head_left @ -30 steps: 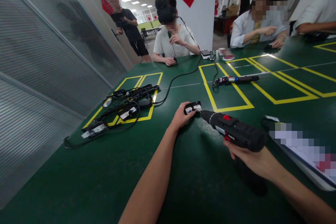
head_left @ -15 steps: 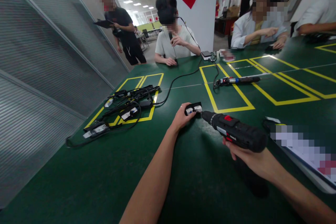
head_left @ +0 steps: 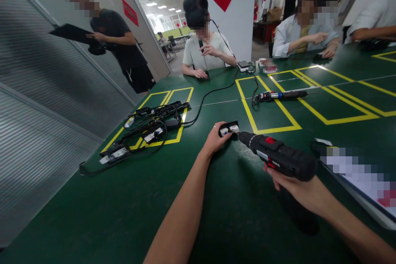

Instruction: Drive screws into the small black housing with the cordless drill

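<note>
My right hand point(head_left: 292, 187) is wrapped round the grip of a black cordless drill point(head_left: 278, 154) with red accents. The drill points left, its chuck close to a small black part point(head_left: 234, 126) with white labels, perhaps a power adapter. My left hand point(head_left: 215, 138) grips that part from its left side, against the green table point(head_left: 148, 214). The drill's tip meets the part near my left thumb; whether it touches a screw I cannot tell.
Black adapters and cables point(head_left: 151, 130) lie bundled at left across yellow taped outlines. A pen-shaped electric screwdriver point(head_left: 281, 95) lies beyond my hands. A tray-like object point(head_left: 355, 181), partly blurred, stands at right. Two people point(head_left: 210, 45) point(head_left: 306, 37) sit across the table; another person point(head_left: 119, 45) stands at left.
The standing person at left has come nearer and further left, holding a dark clipboard. My hands, the drill and the small part stay almost the same.
</note>
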### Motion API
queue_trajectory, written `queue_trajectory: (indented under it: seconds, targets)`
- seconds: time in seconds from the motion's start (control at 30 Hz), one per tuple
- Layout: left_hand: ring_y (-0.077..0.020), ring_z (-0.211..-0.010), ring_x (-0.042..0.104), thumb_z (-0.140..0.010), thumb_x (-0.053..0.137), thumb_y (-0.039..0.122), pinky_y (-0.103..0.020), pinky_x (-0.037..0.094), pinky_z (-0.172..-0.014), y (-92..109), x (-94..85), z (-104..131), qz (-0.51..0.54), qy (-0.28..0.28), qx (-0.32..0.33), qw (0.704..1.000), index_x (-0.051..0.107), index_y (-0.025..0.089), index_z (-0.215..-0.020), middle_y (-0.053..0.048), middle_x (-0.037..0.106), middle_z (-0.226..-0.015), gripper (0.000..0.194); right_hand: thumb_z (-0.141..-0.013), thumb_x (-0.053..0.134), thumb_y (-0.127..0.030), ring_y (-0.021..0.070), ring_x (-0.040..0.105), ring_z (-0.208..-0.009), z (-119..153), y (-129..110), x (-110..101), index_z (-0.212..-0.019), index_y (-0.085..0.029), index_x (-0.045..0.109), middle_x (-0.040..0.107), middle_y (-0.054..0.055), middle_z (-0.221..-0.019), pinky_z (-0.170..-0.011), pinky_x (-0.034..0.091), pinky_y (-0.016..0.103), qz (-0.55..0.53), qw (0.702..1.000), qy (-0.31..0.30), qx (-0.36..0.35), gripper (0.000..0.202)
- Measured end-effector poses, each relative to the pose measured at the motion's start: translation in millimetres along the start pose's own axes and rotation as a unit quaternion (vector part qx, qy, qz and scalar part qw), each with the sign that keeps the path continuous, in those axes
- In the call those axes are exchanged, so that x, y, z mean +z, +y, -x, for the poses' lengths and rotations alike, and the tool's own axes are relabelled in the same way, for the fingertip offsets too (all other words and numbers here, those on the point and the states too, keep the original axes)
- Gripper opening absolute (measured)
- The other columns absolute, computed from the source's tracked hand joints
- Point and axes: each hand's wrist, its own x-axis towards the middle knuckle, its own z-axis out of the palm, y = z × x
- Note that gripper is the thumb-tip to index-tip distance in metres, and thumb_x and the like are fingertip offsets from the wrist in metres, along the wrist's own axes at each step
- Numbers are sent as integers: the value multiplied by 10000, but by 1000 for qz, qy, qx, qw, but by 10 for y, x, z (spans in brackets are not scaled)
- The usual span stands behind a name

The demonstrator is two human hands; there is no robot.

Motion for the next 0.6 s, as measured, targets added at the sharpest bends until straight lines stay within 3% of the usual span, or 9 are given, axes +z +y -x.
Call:
queue_trajectory:
  seconds: [0.33,0.53,0.6]
  targets:
    - [-197,-1016,550,-770,588,343,-344,430,-919,29,-9,5,-1,0,-4,1000,476,186,-1189,-76,550,-1149,461,-807,557,-408,303,647,-895,-5,-39,4,-472,-226,565,635,68,-602,-662,536,402,11,1000,9,-8,381]
    - [-200,-1043,540,-758,601,338,-348,424,-935,21,2,-7,-1,4,-2,1000,481,184,-1184,-79,543,-1166,469,-822,527,-470,276,656,-810,-14,-20,0,-698,-220,638,644,51,-641,-698,523,413,28,1000,9,11,300]
    - [-200,-1048,539,-758,600,340,-350,422,-939,19,3,-7,0,6,-2,1000,482,184,-1185,-79,542,-1170,469,-817,529,-486,283,652,-850,-19,2,-1,-688,-217,624,669,69,-720,-713,519,411,24,1000,6,13,313]
